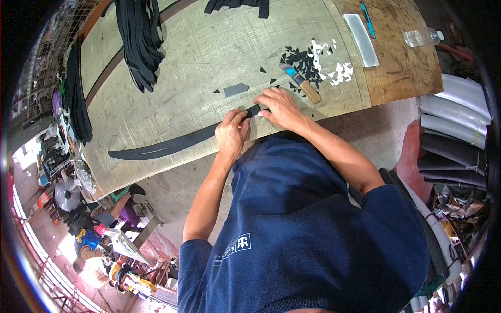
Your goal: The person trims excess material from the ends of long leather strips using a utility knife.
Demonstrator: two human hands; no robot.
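Observation:
A long black strip (177, 144) lies along the near edge of the worn table, its far end curving to the left. My left hand (232, 129) is closed on the strip near its right end, with a small reddish thing showing between the fingers. Beside it, my right hand (279, 107) has its fingers bent together over the strip's right end; what they pinch is hidden. Just above the hands lies a grey pointed template (236, 90). A knife with a wooden handle (311, 93) rests among small black triangles (302, 60), close to my right hand.
White scraps (342, 73), a clear ruler-like bar (361, 40), a blue cutter (368, 21) and a plastic bottle (422, 37) are at the right. Black strip bundles (138, 41) hang over the table's left. Rolls (451, 130) are stacked right; people (88, 250) sit lower left.

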